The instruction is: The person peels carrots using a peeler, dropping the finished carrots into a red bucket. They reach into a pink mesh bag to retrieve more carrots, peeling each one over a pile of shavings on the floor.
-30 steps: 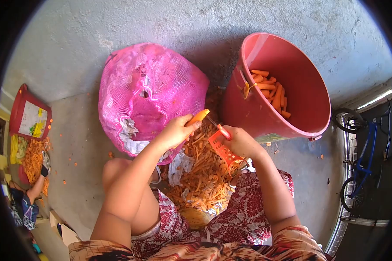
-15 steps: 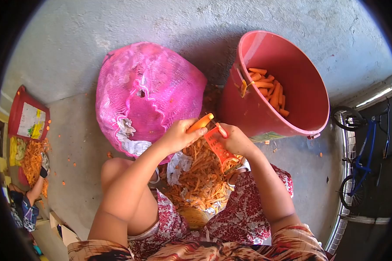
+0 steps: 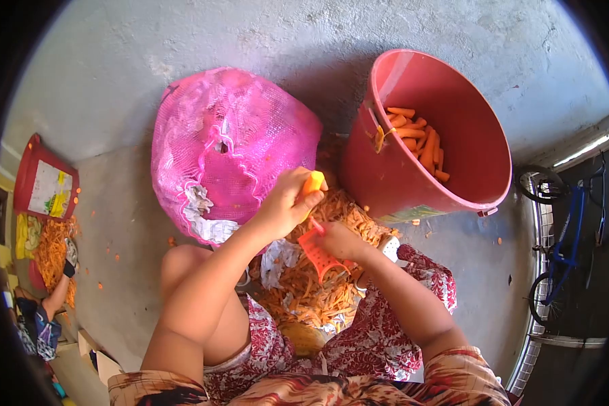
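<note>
My left hand [image 3: 287, 204] is wrapped round an orange carrot [image 3: 312, 181], whose end sticks up past my fingers. Just below and to the right, my right hand [image 3: 340, 242] grips an orange-red peeler [image 3: 319, 253] with a perforated body, its upper end close under the carrot. Beneath both hands, a heap of orange peelings [image 3: 318, 294] lies between my legs. A pink mesh bag [image 3: 271, 128] stands beyond my left hand. Several peeled carrots [image 3: 426, 145] lie inside a large red bucket [image 3: 474, 135] at the upper right.
At the far left, a person's gloved hand [image 3: 70, 257] is by another heap of peelings [image 3: 49, 254], near a red tub [image 3: 27, 172]. A blue bicycle [image 3: 561, 257] is at the right. A rough grey wall [image 3: 284, 34] rises behind the bag and bucket.
My right hand and the peeler have moved down and left, away from the carrot's tip. My left hand has tilted the carrot more upright and raised it slightly.
</note>
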